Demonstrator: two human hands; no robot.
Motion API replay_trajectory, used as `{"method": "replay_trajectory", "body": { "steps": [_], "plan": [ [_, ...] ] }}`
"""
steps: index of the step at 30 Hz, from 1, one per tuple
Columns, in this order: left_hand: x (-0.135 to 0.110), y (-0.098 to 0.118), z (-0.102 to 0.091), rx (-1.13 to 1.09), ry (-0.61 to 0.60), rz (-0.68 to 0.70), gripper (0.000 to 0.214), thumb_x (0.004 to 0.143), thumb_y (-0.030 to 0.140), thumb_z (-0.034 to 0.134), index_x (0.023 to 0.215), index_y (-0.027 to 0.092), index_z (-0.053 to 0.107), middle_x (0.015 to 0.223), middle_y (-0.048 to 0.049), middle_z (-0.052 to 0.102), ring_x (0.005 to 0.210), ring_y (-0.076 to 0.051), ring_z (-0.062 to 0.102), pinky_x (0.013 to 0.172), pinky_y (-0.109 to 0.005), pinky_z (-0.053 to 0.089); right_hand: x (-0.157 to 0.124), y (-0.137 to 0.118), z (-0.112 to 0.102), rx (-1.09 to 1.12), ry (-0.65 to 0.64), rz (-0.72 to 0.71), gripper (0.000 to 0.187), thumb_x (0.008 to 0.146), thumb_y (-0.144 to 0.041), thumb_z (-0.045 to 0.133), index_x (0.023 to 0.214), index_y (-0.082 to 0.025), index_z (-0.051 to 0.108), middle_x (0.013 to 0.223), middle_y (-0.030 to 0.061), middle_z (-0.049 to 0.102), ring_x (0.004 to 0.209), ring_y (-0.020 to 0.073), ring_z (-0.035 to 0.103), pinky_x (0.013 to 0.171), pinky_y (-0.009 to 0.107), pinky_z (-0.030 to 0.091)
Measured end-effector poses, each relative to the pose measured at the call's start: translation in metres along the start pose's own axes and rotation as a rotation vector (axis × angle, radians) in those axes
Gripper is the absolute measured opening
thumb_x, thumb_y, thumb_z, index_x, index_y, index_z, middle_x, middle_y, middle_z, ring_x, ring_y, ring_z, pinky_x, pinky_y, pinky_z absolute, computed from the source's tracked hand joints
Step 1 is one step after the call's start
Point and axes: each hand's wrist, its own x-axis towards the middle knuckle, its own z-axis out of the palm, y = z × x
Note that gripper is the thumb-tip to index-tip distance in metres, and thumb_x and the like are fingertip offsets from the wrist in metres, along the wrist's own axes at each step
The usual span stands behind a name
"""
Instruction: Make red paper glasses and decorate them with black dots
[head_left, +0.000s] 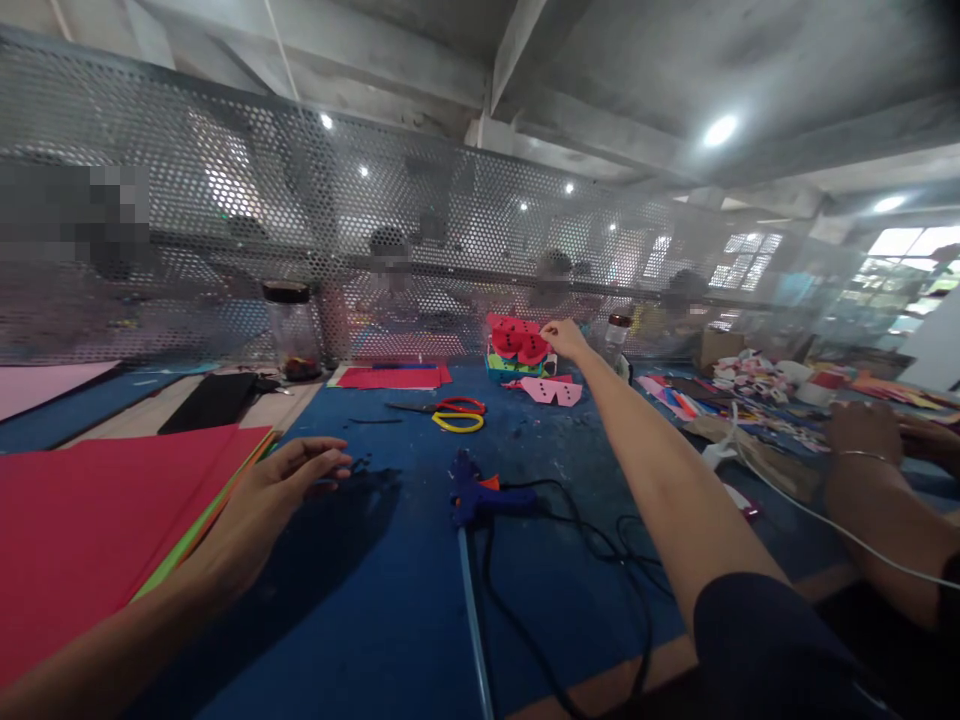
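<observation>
My right hand (564,339) reaches far across the blue table (390,590) and pinches the edge of a red foam cut-out (519,340) that lies on top of a small stack of coloured foam shapes (501,366). A pink foam mask shape (553,391) lies just in front of that stack. My left hand (289,482) hovers low over the table beside a stack of red and green foam sheets (90,520), fingers stretched out and empty.
A blue glue gun (474,490) with black cable lies mid-table. Scissors with red and yellow handles (454,412) lie beyond it. A jar (292,330) stands by the perforated metal screen (225,220). Another person's arm (870,480) rests at right near foam scraps (750,385).
</observation>
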Motion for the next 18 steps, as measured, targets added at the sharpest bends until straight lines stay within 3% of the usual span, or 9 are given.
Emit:
{"method": "replay_trajectory", "body": {
  "steps": [7, 10, 15, 18],
  "plan": [
    [0.002, -0.005, -0.002, 0.012, 0.001, 0.017, 0.048, 0.074, 0.056, 0.07, 0.107, 0.021, 0.065, 0.106, -0.007, 0.07, 0.099, -0.025, 0.067, 0.086, -0.033, 0.054, -0.01, -0.006, -0.016, 0.118, 0.167, -0.003, 0.021, 0.09, -0.025, 0.056, 0.098, -0.014, 0.071, 0.104, 0.009, 0.07, 0.103, 0.0203, 0.062, 0.097, 0.036, 0.046],
    [0.001, -0.003, 0.0, 0.022, -0.013, 0.013, 0.047, 0.076, 0.055, 0.068, 0.107, 0.021, 0.065, 0.107, -0.007, 0.071, 0.1, -0.024, 0.067, 0.089, -0.032, 0.053, -0.018, -0.01, -0.03, 0.199, 0.18, 0.021, 0.026, 0.087, -0.026, 0.052, 0.099, -0.012, 0.071, 0.101, 0.0086, 0.072, 0.096, 0.019, 0.062, 0.089, 0.031, 0.047],
    [-0.001, -0.001, 0.002, 0.039, -0.035, 0.038, 0.044, 0.079, 0.054, 0.066, 0.108, 0.021, 0.065, 0.109, -0.0065, 0.071, 0.101, -0.024, 0.067, 0.088, -0.03, 0.053, -0.036, -0.018, -0.045, 0.325, 0.028, 0.105, 0.024, 0.085, -0.028, 0.054, 0.097, -0.014, 0.07, 0.088, 0.0036, 0.072, 0.076, 0.014, 0.062, 0.066, 0.024, 0.047],
    [0.002, -0.005, 0.0, 0.05, -0.046, 0.056, 0.044, 0.079, 0.054, 0.065, 0.109, 0.021, 0.065, 0.109, -0.0067, 0.072, 0.101, -0.024, 0.067, 0.088, -0.031, 0.053, -0.041, -0.021, -0.042, 0.37, -0.127, 0.158, 0.017, 0.087, -0.025, 0.058, 0.094, -0.013, 0.069, 0.088, 0.0032, 0.07, 0.074, 0.0127, 0.062, 0.064, 0.023, 0.048]
  ]
}}
